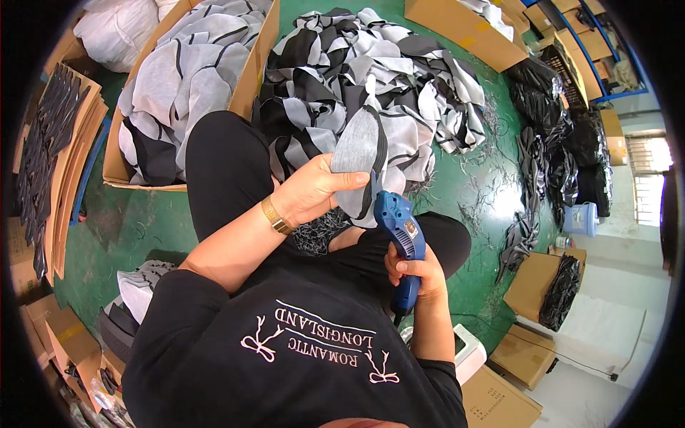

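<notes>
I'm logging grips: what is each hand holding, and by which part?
Left hand: gray fabric piece, by its left edge. Right hand: blue power tool, by its handle.

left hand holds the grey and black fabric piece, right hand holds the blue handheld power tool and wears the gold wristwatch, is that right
Not quite: the head view shows the gold wristwatch on the wrist of the left hand, not the right hand. The rest stands.

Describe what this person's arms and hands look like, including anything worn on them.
Black sleeves end around the elbows. Both the left hand and right hand are gloveless. A gold-coloured band, possibly a watch, circles the left wrist; none shows on the right.
</notes>
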Demonstrator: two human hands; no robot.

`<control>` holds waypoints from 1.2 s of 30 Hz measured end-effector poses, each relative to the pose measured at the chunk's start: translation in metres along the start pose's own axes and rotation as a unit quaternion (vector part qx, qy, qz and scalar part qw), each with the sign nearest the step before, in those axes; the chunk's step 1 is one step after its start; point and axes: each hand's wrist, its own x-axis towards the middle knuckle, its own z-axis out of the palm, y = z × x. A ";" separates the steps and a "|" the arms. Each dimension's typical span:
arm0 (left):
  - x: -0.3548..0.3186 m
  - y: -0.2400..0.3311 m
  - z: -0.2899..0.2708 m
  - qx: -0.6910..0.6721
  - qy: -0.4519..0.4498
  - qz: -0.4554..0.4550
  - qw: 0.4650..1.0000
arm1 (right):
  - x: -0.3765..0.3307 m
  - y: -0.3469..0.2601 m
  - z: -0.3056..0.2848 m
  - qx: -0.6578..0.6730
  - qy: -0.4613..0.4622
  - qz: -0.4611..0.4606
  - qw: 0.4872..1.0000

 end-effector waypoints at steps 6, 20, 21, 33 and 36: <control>-0.003 -0.002 0.004 0.009 -0.043 -0.009 0.999 | 0.005 0.006 0.005 0.097 -0.032 -0.019 0.995; -0.008 -0.024 0.016 0.156 -0.030 -0.029 0.987 | 0.044 -0.050 0.037 -0.181 0.156 -0.233 0.943; -0.005 -0.020 0.016 0.110 -0.024 -0.035 0.993 | 0.048 -0.044 0.033 -0.218 0.161 -0.243 0.931; 0.001 0.005 -0.009 0.096 0.092 0.027 0.991 | 0.009 -0.029 0.013 -0.168 0.195 -0.155 0.954; 0.004 0.003 -0.016 0.136 0.120 0.043 0.982 | -0.007 -0.025 0.010 -0.206 0.166 -0.108 0.958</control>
